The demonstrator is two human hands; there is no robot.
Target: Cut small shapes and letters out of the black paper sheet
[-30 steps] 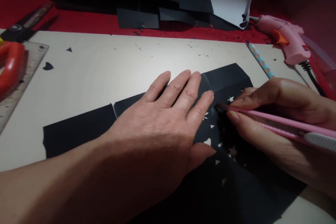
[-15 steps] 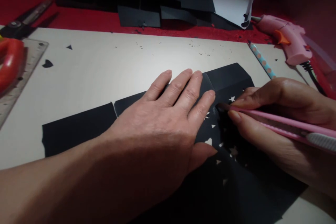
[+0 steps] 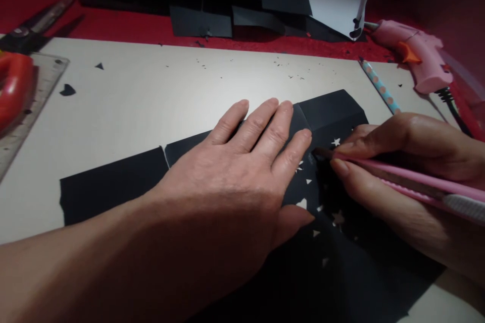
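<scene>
A sheet of black card (image 3: 113, 179) with flaps along its far edge lies on the white board (image 3: 125, 106). Small stars, triangles and other shapes are cut through it, the pale board showing in the holes. My left hand (image 3: 242, 171) rests flat on the card, fingers spread. In my right hand (image 3: 394, 161) is a pink craft knife (image 3: 417, 176), pinched near its blade end. The dark blade tip meets the card just right of my left index finger, beside a faint mark. Part of the card is hidden under my left hand and forearm.
Orange-handled scissors (image 3: 13, 86) lie over a clear ruler (image 3: 49, 78) at left. A pink glue gun (image 3: 417, 50) and a dotted blue pencil (image 3: 381, 87) are at back right. Black card pieces (image 3: 200, 21) lie on the red surface behind. Tiny scraps dot the board.
Almost nothing differs. The view has shifted very slightly; both hands and the craft knife keep their places on the card.
</scene>
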